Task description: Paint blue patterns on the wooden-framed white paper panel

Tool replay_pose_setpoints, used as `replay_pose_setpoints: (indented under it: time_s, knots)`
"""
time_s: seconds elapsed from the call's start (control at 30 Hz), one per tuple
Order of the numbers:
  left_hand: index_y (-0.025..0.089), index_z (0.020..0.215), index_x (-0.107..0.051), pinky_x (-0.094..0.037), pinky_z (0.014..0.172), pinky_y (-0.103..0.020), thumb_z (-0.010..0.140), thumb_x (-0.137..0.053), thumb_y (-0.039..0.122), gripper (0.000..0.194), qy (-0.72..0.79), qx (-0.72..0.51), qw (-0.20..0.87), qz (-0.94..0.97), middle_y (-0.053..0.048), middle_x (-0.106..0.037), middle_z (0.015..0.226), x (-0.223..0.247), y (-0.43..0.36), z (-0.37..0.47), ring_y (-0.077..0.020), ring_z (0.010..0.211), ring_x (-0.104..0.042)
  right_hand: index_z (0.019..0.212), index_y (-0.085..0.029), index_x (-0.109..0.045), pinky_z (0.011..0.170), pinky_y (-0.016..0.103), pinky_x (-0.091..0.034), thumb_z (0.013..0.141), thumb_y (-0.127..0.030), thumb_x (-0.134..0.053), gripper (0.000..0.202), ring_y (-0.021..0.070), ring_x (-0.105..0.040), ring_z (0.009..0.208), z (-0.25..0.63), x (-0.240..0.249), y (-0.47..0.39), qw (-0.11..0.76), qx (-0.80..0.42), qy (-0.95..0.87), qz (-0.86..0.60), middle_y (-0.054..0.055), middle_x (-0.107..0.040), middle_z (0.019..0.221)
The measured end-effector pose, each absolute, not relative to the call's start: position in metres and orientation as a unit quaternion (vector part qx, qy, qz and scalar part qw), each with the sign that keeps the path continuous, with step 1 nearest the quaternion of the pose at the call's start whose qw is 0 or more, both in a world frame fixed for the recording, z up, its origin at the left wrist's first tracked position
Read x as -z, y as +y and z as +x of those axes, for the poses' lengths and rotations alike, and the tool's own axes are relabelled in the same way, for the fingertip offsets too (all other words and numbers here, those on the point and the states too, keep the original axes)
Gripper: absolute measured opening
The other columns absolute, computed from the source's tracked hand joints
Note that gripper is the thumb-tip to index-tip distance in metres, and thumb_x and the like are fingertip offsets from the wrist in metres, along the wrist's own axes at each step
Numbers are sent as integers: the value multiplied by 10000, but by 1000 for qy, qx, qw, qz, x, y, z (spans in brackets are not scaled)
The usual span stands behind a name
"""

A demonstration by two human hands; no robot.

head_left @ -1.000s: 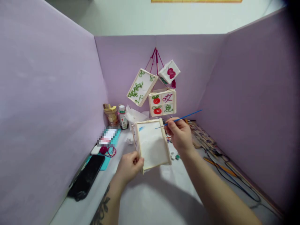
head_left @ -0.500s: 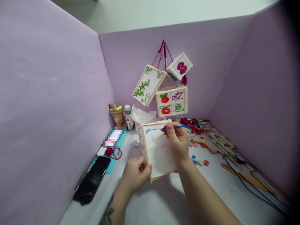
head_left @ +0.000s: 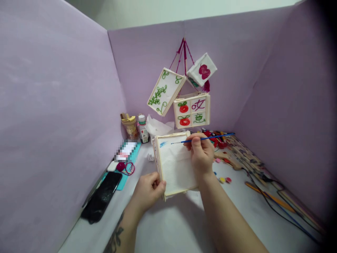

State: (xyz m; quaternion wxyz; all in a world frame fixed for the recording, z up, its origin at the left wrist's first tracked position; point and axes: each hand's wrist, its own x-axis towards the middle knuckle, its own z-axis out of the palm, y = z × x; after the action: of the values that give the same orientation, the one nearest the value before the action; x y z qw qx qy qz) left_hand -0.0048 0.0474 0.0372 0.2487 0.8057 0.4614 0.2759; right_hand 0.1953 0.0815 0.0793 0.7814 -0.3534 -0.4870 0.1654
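Observation:
A white box lantern with a pale wooden frame [head_left: 177, 168] stands tilted before me. My left hand [head_left: 150, 189] is closed on its lower left edge, thumb at the front. My right hand [head_left: 202, 153] pinches a thin blue paintbrush [head_left: 193, 140] over the upper right of the panel. The bristle tip points left, close to the white surface; whether it touches I cannot tell. A small blue paint patch [head_left: 163, 144] marks the panel's upper left corner. The right hand hides part of the lantern's right edge.
Decorated lanterns [head_left: 191, 110] hang on purple cords at the back wall. On the left lie a black phone [head_left: 102, 196] and purple yarn [head_left: 121, 166]; behind stand a bottle [head_left: 143, 130] and a jar [head_left: 129, 126]. Paint pots [head_left: 222, 180], wooden strips [head_left: 252, 168] and cables [head_left: 259, 191] are right.
The brush tip has moved slightly away from the blue patch, with the right hand shifting a little right relative to the panel. The whole view has shifted slightly. The left hand keeps its hold.

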Motion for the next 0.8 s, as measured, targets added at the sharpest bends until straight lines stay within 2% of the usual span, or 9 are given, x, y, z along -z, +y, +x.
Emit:
replay_pose_setpoints:
  time_s: [0.2,0.67,0.8]
  knots:
    - [191,573,-344,-246,515,-229,808,-469,374,323,462,-275,247,806,46,-381,545,-38,47,-5,-92,522,-363,799,-212,-572,552,232,-449,868,-354,-587,158,107,-575,566,194,-80,80,779,-138,-491,-365,-41,-574,628]
    - [192,576,-346,-258,523,-231,810,-459,392,328,465,-274,248,805,40,-390,552,-39,46,-5,-98,532,-373,763,-205,-569,565,246,-432,872,-341,-575,174,115,-577,568,194,-80,81,754,-122,-509,-397,-40,-579,616]
    - [192,573,-348,-257,520,-230,806,-461,374,317,466,-278,246,803,40,-389,547,-40,46,-4,-98,528,-372,778,-207,-566,567,249,-430,873,-336,-570,161,120,-582,563,194,-78,81,775,-86,-465,-419,-42,-575,606]
